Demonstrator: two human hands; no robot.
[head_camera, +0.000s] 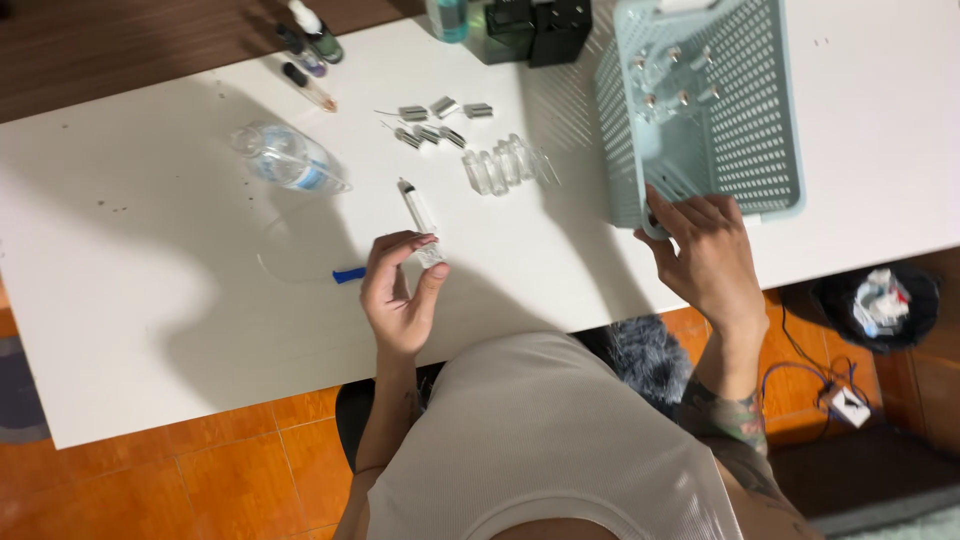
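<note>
**Small vial pinched in the left hand, basket gripped by the right**

A small vial (431, 256) with a silvery cap sits just left of the frame's centre, pinched between the thumb and fingertips of the left hand (398, 295). A clear syringe (417, 207) lies on the white table (150, 300) just above that hand, its tip pointing toward the upper left. A small blue cap (349, 274) rests to the left of the hand, at the end of a thin clear tube.

The right hand (705, 255), in the right half of the frame, clasps the lower left corner of a pale green plastic basket (760, 120), which is tilted up; small glass vials lie inside it near the top.

In the upper middle, a row of clear glass vials (503, 165) lies side by side, with a cluster of silver caps (438, 120) above and to the left. A clear plastic bottle (285, 157) lies on its side in the upper left. Several small dropper bottles (312, 45) stand at the table's top edge.
</note>
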